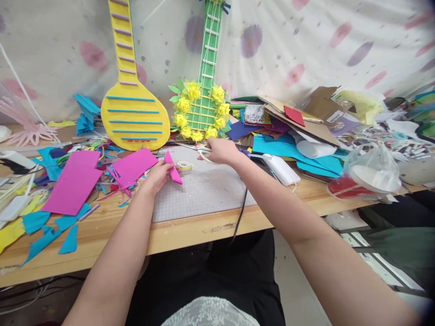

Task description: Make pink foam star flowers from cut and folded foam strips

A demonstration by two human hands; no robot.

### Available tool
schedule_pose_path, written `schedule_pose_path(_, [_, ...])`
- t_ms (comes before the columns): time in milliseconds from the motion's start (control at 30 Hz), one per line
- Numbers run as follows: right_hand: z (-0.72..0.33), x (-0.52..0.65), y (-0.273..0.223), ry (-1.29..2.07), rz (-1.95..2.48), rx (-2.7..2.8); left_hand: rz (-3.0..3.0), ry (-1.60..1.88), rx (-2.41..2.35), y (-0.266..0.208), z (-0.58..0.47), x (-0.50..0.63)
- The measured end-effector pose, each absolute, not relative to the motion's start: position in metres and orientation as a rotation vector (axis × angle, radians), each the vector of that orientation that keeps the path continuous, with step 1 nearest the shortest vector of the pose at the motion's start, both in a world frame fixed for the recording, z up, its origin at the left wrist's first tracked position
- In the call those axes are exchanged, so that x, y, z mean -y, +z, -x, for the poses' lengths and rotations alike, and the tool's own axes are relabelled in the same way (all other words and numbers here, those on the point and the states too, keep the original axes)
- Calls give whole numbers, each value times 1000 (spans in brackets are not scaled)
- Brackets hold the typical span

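My left hand [159,175] is closed on a folded strip of magenta paper [174,170], held upright over the left part of the grey cutting mat [204,194]. Farther off, my right hand [220,151] grips the pale handles of a pair of scissors [205,156]. The scissor blades point left, toward the base of the green paper guitar [200,115] with yellow paper flowers. Between my hands a small roll of tape [184,165] lies on the mat. Larger magenta sheets [76,183] rest left of my left hand.
A yellow paper guitar [136,120] leans on the patterned curtain at the back. Paper scraps and blue pieces [70,240] cover the left side. Cardboard and blue sheets [314,163] pile up on the right, near a red cup in a plastic bag [360,181]. A black cable [242,210] hangs over the table edge.
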State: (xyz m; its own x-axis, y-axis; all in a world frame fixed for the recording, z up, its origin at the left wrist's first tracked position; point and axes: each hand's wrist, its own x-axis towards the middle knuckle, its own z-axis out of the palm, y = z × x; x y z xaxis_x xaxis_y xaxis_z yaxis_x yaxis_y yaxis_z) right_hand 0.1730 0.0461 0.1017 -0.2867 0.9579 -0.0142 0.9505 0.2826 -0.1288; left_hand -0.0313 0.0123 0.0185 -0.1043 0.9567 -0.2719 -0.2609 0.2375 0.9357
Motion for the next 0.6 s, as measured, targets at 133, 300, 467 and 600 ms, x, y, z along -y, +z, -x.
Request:
schedule_pose_path(133, [-177, -37, 72, 800, 1701, 2456, -655, 1326, -1170, 17, 28, -13])
schedule_pose_path(300, [-180, -37, 57, 1311, 1405, 2499, -519, 1458, -1056, 16, 20, -14])
schedule_pose_path(467, [-186, -41, 63, 1608, 1330, 2470, -458, 1535, -1030, 15, 19, -16])
schedule_pose_path(600, [-190, -43, 64, 1686, 1300, 2431, -471, 1524, -1013, 14, 19, -15])
